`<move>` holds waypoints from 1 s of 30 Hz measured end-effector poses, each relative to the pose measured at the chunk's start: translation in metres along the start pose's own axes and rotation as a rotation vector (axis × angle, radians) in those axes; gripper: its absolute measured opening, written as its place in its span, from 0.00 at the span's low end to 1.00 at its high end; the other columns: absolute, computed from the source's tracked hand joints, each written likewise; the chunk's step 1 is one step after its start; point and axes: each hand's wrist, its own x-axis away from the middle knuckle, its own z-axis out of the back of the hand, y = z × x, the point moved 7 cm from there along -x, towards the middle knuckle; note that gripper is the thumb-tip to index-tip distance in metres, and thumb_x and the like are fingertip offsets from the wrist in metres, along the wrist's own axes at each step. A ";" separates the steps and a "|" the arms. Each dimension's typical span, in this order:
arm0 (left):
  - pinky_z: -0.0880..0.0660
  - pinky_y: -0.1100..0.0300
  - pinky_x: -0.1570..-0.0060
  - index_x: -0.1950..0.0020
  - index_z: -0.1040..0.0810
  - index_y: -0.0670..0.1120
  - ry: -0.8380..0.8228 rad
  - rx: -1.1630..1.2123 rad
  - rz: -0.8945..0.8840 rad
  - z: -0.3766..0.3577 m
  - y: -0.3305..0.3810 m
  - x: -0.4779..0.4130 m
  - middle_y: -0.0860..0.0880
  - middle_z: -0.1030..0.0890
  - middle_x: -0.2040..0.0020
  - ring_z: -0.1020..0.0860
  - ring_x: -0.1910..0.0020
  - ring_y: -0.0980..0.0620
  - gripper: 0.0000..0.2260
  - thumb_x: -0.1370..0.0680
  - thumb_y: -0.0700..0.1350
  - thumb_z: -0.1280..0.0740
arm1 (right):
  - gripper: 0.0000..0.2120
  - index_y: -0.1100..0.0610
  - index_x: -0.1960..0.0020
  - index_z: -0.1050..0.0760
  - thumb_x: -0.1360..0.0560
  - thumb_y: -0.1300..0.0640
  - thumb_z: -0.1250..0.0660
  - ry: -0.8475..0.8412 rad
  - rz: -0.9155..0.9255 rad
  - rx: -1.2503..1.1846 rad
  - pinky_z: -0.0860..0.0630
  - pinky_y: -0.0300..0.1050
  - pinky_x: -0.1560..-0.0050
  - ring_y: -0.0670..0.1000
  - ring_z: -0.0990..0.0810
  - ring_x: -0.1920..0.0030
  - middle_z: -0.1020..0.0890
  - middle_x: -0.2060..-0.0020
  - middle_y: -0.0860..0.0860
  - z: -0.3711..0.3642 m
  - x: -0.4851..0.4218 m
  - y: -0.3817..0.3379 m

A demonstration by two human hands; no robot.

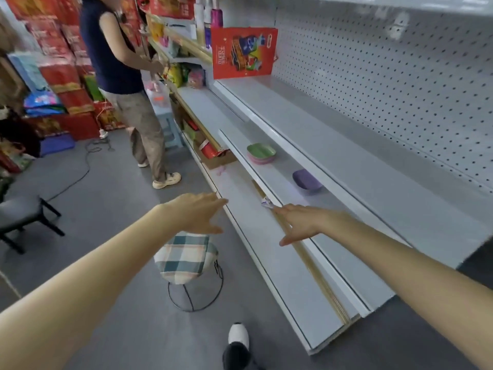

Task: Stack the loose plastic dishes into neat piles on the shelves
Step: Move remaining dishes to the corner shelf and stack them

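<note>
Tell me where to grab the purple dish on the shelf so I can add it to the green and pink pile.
Best grip, likely: the near rim of the purple dish, thumb on top, fingers under. It lies flat and alone, apart from the pile. Come from the open front of the shelf with the right hand, which is closer.

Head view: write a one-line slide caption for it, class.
Left hand and right hand, both open, stretch toward a white shelf holding a green-topped dish pile and a lone purple dish.
</note>
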 end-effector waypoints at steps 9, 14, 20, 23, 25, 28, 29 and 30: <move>0.33 0.52 0.36 0.23 0.49 0.51 -0.126 0.028 0.052 -0.019 -0.098 -0.152 0.49 0.33 0.30 0.32 0.33 0.47 0.36 0.25 0.62 0.39 | 0.48 0.52 0.23 0.63 0.28 0.38 0.35 -0.085 -0.003 -0.145 0.43 0.52 0.27 0.54 0.48 0.24 0.53 0.23 0.51 0.016 -0.164 0.049; 0.31 0.50 0.36 0.24 0.49 0.51 -0.196 0.076 0.015 -0.047 -0.123 -0.212 0.48 0.33 0.32 0.30 0.34 0.46 0.35 0.25 0.63 0.40 | 0.46 0.53 0.23 0.62 0.26 0.39 0.36 -0.045 -0.058 -0.309 0.44 0.52 0.27 0.55 0.47 0.24 0.52 0.23 0.52 0.032 -0.202 0.074; 0.33 0.52 0.37 0.23 0.50 0.50 -0.180 0.116 -0.039 -0.085 -0.130 -0.292 0.47 0.32 0.33 0.31 0.34 0.45 0.33 0.23 0.63 0.43 | 0.44 0.53 0.23 0.63 0.25 0.39 0.39 -0.062 -0.166 -0.515 0.46 0.51 0.26 0.53 0.50 0.24 0.54 0.23 0.51 0.007 -0.255 0.107; 0.35 0.53 0.36 0.23 0.50 0.50 -0.145 0.134 -0.106 -0.107 -0.136 -0.329 0.47 0.32 0.32 0.31 0.35 0.47 0.32 0.22 0.61 0.43 | 0.43 0.51 0.23 0.62 0.25 0.39 0.39 -0.031 -0.256 -0.653 0.47 0.51 0.26 0.51 0.51 0.24 0.54 0.23 0.48 -0.007 -0.282 0.123; 0.36 0.53 0.35 0.23 0.50 0.50 -0.155 0.148 -0.136 -0.123 -0.150 -0.352 0.47 0.33 0.32 0.31 0.35 0.47 0.32 0.22 0.61 0.43 | 0.43 0.50 0.23 0.62 0.25 0.39 0.38 -0.025 -0.315 -0.731 0.46 0.51 0.26 0.50 0.51 0.24 0.55 0.23 0.47 -0.019 -0.301 0.131; 0.36 0.51 0.34 0.23 0.50 0.51 -0.173 0.214 -0.116 -0.137 -0.190 -0.397 0.47 0.35 0.29 0.32 0.33 0.46 0.31 0.22 0.61 0.43 | 0.43 0.49 0.23 0.62 0.25 0.40 0.38 -0.001 -0.400 -0.843 0.47 0.51 0.26 0.50 0.51 0.24 0.54 0.23 0.46 -0.031 -0.338 0.142; 0.36 0.50 0.34 0.23 0.50 0.51 -0.166 0.266 -0.092 -0.137 -0.206 -0.415 0.47 0.36 0.28 0.33 0.32 0.45 0.31 0.22 0.60 0.43 | 0.43 0.49 0.23 0.61 0.25 0.40 0.37 0.011 -0.427 -0.884 0.47 0.51 0.25 0.50 0.51 0.24 0.54 0.23 0.47 -0.033 -0.353 0.145; 0.35 0.49 0.35 0.23 0.49 0.52 -0.153 0.333 -0.063 -0.137 -0.221 -0.435 0.47 0.37 0.27 0.33 0.31 0.45 0.31 0.22 0.60 0.43 | 0.43 0.50 0.23 0.61 0.25 0.40 0.37 0.028 -0.451 -0.924 0.47 0.51 0.25 0.50 0.51 0.24 0.53 0.23 0.47 -0.032 -0.369 0.150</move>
